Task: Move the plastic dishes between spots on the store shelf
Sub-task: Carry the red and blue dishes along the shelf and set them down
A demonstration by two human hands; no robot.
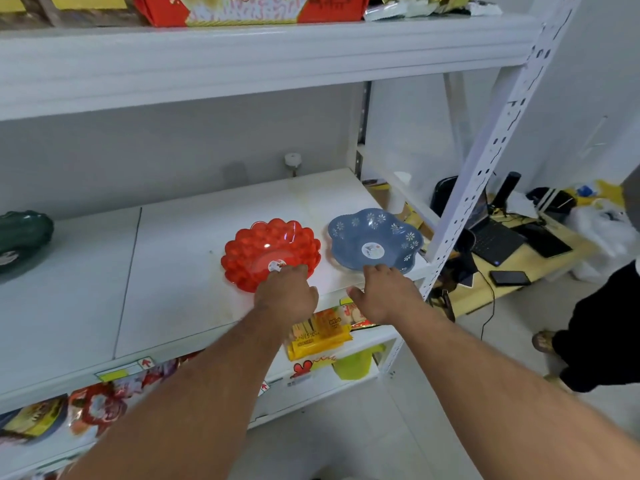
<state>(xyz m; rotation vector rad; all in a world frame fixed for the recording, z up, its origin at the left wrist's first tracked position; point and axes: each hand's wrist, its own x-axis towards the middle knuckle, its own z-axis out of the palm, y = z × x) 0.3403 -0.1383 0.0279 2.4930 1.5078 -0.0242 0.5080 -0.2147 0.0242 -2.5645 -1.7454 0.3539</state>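
A red translucent dish with a bubbly rim sits on the white shelf board. To its right, near the shelf's end, rests a blue flower-shaped dish with white daisies. My left hand lies over the red dish's near rim, fingers curled inside by its sticker. My right hand touches the blue dish's near edge with its fingertips, thumb spread apart. Both dishes rest flat on the board.
A dark green dish sits at the shelf's far left. The perforated upright post stands just right of the blue dish. Snack packs fill the shelf below. A desk with a laptop and a person in black are at right.
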